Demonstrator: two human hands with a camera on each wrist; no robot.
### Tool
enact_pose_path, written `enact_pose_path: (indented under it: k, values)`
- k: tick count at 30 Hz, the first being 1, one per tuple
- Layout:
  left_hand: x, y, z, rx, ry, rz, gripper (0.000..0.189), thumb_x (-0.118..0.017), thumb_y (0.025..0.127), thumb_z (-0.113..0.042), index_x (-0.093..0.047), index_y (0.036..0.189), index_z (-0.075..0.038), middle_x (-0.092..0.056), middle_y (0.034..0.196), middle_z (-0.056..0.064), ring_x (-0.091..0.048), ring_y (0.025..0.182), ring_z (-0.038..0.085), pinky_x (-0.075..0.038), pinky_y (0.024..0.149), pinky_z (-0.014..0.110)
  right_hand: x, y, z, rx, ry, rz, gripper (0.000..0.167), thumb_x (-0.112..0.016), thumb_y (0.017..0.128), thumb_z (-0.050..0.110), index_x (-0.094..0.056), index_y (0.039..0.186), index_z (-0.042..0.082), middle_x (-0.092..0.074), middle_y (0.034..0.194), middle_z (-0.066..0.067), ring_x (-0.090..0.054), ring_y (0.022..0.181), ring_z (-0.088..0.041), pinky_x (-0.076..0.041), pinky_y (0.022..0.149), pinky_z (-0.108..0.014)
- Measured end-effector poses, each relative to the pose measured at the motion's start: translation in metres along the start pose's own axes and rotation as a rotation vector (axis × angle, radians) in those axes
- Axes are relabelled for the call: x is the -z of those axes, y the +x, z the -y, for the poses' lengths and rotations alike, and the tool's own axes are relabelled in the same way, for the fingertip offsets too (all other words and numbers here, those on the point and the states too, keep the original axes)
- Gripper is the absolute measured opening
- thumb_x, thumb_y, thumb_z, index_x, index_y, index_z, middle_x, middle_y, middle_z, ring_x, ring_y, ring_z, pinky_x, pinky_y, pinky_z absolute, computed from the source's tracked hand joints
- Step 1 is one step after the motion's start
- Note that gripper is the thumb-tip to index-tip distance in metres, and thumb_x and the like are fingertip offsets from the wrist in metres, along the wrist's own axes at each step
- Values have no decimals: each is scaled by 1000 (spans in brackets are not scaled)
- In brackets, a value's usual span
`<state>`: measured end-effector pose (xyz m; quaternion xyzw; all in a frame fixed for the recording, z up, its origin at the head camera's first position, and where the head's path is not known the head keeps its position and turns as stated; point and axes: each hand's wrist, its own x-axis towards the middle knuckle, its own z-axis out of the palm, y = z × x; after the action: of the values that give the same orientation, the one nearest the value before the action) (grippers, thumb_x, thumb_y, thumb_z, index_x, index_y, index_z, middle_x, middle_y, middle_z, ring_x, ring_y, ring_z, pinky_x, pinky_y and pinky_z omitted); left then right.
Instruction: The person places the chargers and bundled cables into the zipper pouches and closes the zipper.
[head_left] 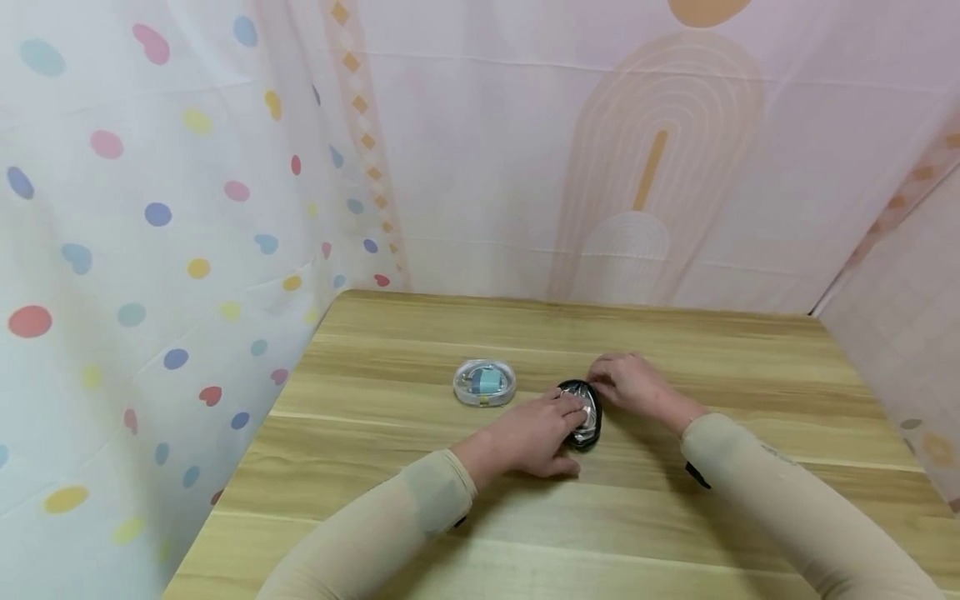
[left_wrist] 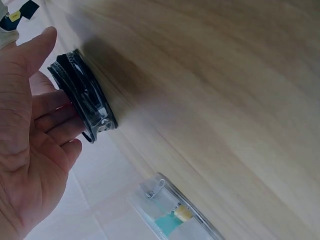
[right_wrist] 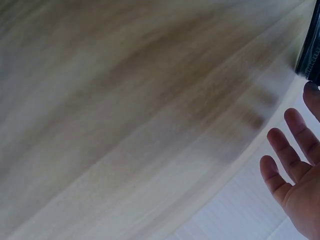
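Note:
A small oval zip pouch (head_left: 592, 431), black with a clear plastic top, lies on the wooden table under both hands. Across its clear top rest the fingers of my left hand (head_left: 534, 433), with the thumb apart near the table. The left wrist view shows the black zipped side of the pouch (left_wrist: 89, 100) beyond those fingers. My right hand (head_left: 633, 385) reaches the pouch's far right edge. In the right wrist view one fingertip meets the zipped end of the pouch (right_wrist: 311, 62), while the other fingers are spread; the thumb is hidden.
Left of the pouch stands a clear oval case (head_left: 459, 390) holding a teal charger plug (head_left: 490, 382) and a coiled cable. Wood-grain tabletop (head_left: 360, 467) surrounds both. A dotted curtain (head_left: 157, 250) hangs along the left side, and a pale patterned curtain (head_left: 480, 167) behind the far edge.

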<state>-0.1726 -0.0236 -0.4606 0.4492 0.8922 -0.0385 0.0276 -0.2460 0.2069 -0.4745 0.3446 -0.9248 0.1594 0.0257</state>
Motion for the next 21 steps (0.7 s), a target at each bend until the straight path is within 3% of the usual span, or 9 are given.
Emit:
enact_pose_path:
  k: [7, 13, 21]
  values:
    - [2, -1, -3, 19, -30, 6, 85, -70, 97, -59, -49, 158, -5, -49, 165, 10, -46, 155, 24, -29, 134, 36, 0, 0, -8, 100, 9, -65, 9, -78, 94, 5, -80, 101, 10, -80, 107, -9, -77, 101, -30, -64, 92, -48]
    - [4, -2, -5, 39, -24, 11, 86, -70, 96, -61, -50, 157, -5, -50, 164, 10, -46, 155, 24, -30, 134, 36, 3, -7, -9, 181, 0, -118, 9, -80, 92, 4, -79, 97, 11, -79, 103, -8, -77, 97, -28, -65, 88, -48]
    - [3, -2, -6, 36, -17, 8, 87, -69, 96, -63, -50, 157, -4, -51, 163, 11, -47, 155, 24, -29, 134, 37, 5, -23, -5, 177, 65, -114, 10, -82, 90, 3, -79, 94, 11, -79, 103, -8, -77, 97, -27, -66, 87, -44]
